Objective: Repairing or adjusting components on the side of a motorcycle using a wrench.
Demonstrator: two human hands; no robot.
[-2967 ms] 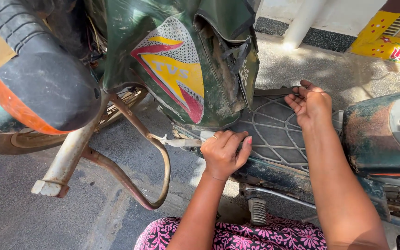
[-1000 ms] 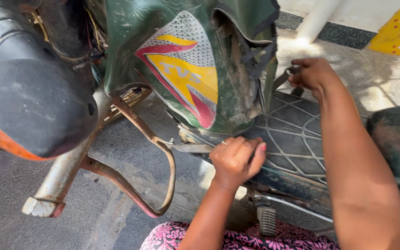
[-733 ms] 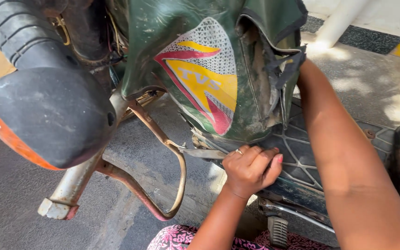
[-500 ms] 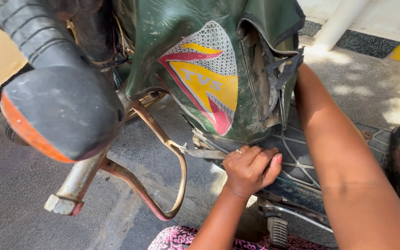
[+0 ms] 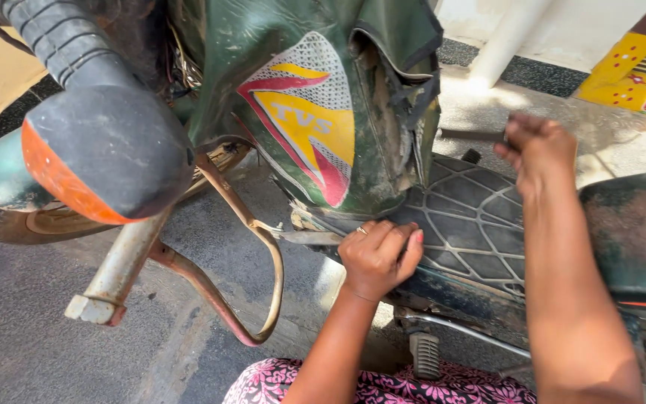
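A worn, dusty green scooter (image 5: 315, 112) with a scuffed front panel is being handled. Its black floorboard (image 5: 472, 224), moulded in a raised web pattern, is gripped at the near edge by the left hand (image 5: 377, 258), fingers curled tight over the rim, a ring visible. Above the floorboard, the right hand (image 5: 536, 150) is closed around a thin dark tool (image 5: 472, 135) pointed toward the panel's torn edge. A rusty curved guard bar (image 5: 263, 247) is seen left of the floorboard, beside an orange indicator lens (image 5: 57, 176).

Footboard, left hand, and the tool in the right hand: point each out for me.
Footboard (image 5: 480, 224), head view, on the bare ribbed mat between the hands.
Left hand (image 5: 377, 258), head view, on the knuckles at the footboard's front edge.
Tool (image 5: 472, 135), head view, on the dark shaft protruding from the right hand (image 5: 538, 150).
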